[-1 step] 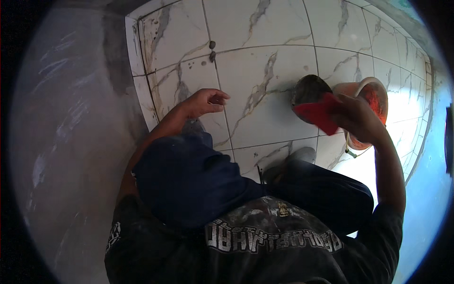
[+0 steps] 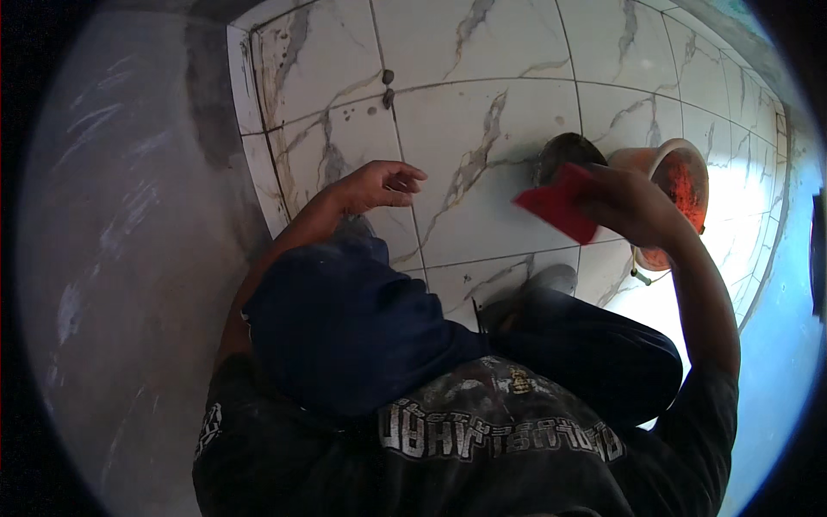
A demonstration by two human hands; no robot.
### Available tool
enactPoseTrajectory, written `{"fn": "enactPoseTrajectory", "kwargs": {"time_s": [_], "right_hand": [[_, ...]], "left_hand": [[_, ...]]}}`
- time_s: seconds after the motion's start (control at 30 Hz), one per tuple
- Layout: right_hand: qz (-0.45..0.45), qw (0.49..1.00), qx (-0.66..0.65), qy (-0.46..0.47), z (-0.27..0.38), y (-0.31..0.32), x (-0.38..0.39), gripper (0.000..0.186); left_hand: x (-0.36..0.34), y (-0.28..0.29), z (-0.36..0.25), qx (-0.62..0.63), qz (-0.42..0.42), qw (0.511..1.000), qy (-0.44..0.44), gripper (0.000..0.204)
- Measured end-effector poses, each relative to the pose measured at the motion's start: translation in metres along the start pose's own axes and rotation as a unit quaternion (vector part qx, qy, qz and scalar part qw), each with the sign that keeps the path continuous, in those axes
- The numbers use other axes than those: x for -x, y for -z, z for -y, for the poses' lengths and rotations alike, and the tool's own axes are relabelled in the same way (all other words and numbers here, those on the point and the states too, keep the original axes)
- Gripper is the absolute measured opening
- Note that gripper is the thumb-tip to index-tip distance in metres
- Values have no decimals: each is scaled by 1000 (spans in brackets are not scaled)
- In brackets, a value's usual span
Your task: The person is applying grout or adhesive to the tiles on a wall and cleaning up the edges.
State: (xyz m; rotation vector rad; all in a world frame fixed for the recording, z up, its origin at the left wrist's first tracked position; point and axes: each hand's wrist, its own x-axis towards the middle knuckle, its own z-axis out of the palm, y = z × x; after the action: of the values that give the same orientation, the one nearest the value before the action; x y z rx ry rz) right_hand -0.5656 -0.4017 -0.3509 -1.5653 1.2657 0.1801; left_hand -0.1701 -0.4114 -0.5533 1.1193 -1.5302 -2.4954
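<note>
In my right hand [image 2: 633, 202] is a flat red spreader [image 2: 558, 204], blade-like and straight-edged, gripped at its right end. It is held in front of a dark round bowl [image 2: 564, 157] and covers part of it. My left hand [image 2: 379, 185] hovers above the floor with loosely curled fingers, thumb apart, and nothing visible in it. Behind my right hand stands an orange bucket [image 2: 680, 185] with a pale rim and an orange-stained inside; the hand hides part of its side.
Marble-patterned tiles [image 2: 469, 215] cover the floor, with dark joint lines. Small dark lumps [image 2: 388, 86] lie on a joint ahead of my left hand. A grey wall [image 2: 112, 258] rises at the left, a light blue wall [image 2: 788, 345] at the right. My bent knees are close below.
My right hand has shifted left with the red spreader, away from the bucket and across the front of the bowl. The left hand has edged slightly right.
</note>
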Motion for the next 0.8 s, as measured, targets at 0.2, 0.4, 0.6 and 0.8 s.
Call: {"fn": "enactPoseTrajectory", "kwargs": {"time_s": [0.2, 0.4, 0.6, 0.8], "right_hand": [[116, 990, -33, 78, 1, -91, -126, 30], [175, 959, -217, -42, -5, -104, -116, 30], [152, 939, -298, -86, -34, -64, -48, 33], [62, 951, -288, -93, -50, -11, 44, 38]], "left_hand": [[-4, -22, 3, 65, 96, 993, 1, 45], [-8, -14, 16, 104, 165, 976, 100, 37], [-52, -45, -66, 28, 250, 966, 58, 34], [-83, -111, -184, -268, 237, 933, -28, 29]]}}
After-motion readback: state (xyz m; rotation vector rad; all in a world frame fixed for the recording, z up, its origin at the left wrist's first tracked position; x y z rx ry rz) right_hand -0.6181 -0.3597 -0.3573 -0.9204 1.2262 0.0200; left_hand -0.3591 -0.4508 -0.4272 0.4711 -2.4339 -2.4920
